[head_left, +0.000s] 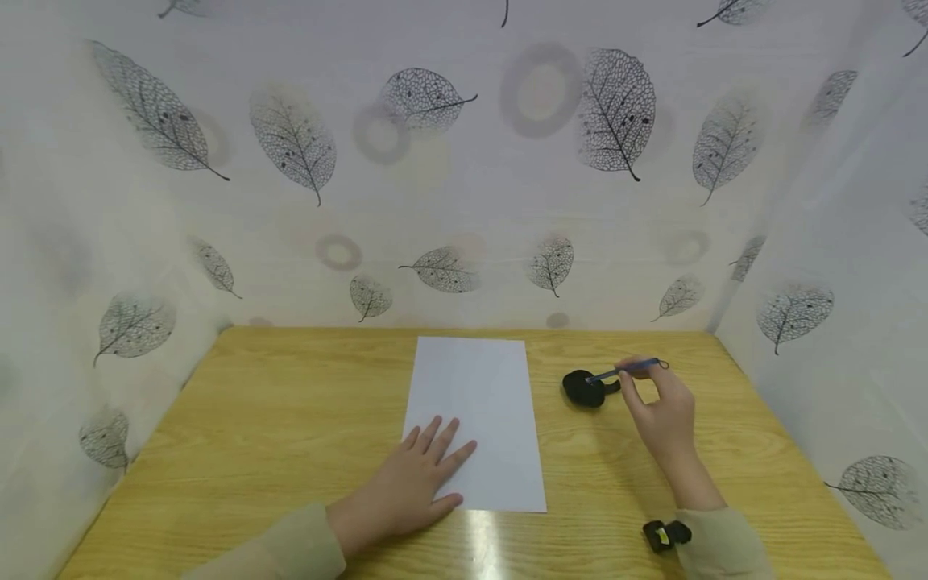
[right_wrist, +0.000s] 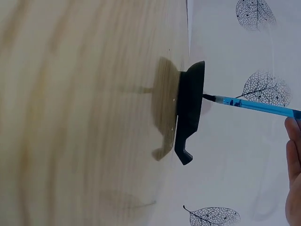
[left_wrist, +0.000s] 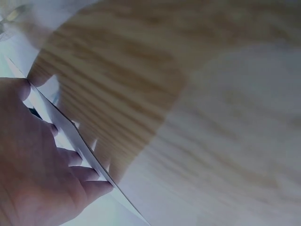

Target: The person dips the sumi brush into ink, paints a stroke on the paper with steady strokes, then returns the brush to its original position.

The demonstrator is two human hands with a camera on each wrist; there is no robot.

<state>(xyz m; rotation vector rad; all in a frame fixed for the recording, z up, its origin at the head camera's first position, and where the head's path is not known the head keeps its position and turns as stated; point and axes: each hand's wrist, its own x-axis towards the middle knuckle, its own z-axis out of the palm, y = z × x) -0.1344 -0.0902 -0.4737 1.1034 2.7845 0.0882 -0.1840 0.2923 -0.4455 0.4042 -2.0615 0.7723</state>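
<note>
My left hand [head_left: 413,483] rests with fingers spread on the lower left part of a white sheet of paper [head_left: 478,403]; the left wrist view shows its fingers [left_wrist: 77,174] on the sheet's surface. To the right of the paper, my right hand [head_left: 663,411] pinches a blue paintbrush [head_left: 631,370] between thumb and fingers. The brush slants down to the left over a small black dish [head_left: 583,388] with a short handle. In the right wrist view, the dark bristle tip [right_wrist: 209,97] is at the rim of the dish [right_wrist: 190,103]; what the dish contains is hidden.
A wood-grain table [head_left: 304,403] lies under everything. Pale curtains [head_left: 464,185] printed with leaves stand behind and on both sides. Near the right sleeve hangs a small black device [head_left: 665,535].
</note>
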